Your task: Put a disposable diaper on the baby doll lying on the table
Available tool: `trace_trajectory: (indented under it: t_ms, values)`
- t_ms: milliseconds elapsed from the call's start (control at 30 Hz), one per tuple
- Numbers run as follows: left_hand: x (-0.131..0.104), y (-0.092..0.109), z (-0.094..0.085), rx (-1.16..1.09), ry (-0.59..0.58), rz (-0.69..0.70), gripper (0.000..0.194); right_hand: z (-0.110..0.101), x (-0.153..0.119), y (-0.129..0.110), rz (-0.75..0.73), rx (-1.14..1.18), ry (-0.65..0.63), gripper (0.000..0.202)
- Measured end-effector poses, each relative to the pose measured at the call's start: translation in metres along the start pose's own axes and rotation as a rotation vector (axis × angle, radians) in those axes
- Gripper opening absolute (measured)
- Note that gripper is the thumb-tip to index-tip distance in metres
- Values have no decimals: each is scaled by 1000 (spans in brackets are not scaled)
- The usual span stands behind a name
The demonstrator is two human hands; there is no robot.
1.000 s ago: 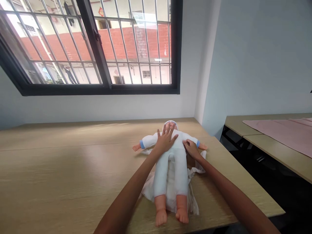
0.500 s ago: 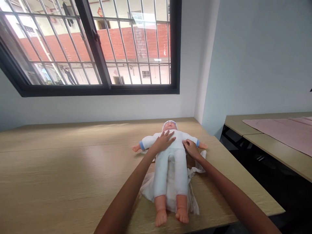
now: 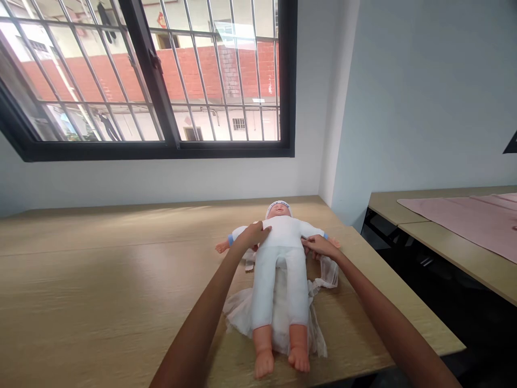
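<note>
A baby doll [image 3: 280,280] in a white bodysuit with blue cuffs and a white cap lies on its back, feet toward me. Under it spreads a sheer white cloth garment [image 3: 240,310], with loose parts out on both sides. My left hand [image 3: 252,235] is at the doll's side under its arm, thumb against the chest, the other fingers curled down and partly hidden. At the opposite side of the waist, my right hand [image 3: 321,246] has its fingers closed together against the doll. What either hand grips is hidden.
The doll lies on a wooden table [image 3: 121,302], near its right edge. A barred window [image 3: 218,81] is in the wall behind. Across a dark gap to the right stands another table [image 3: 444,229] bearing a pink cloth [image 3: 472,215].
My left hand has moved off the doll's chest to its side, its fingers curling down. My right hand stays at the waist but has turned flatter. The view has shifted slightly.
</note>
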State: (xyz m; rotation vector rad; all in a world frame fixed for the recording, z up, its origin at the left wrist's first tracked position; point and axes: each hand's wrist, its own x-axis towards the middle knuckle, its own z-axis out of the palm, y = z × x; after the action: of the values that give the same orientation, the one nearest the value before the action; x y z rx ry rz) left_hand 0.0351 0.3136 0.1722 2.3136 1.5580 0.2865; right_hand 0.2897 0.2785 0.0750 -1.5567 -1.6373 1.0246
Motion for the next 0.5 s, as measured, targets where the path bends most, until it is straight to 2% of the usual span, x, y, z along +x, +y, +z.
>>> trace_trajectory:
  t_ms: [100,233,367,500]
  values:
    - [-3,-4,-4,-97,-112,-111,51,-1,0,2,7,24,-77,51]
    - [-7,-2,-5,-259,-189,-252,64,0,-1,2,20,1,-78,46]
    - [-8,-2,-5,-279,-257,-312,67,0,-1,1,37,5,-91,30]
    - [-4,-9,-4,-311,-245,-318,68,2,2,-1,69,39,-33,24]
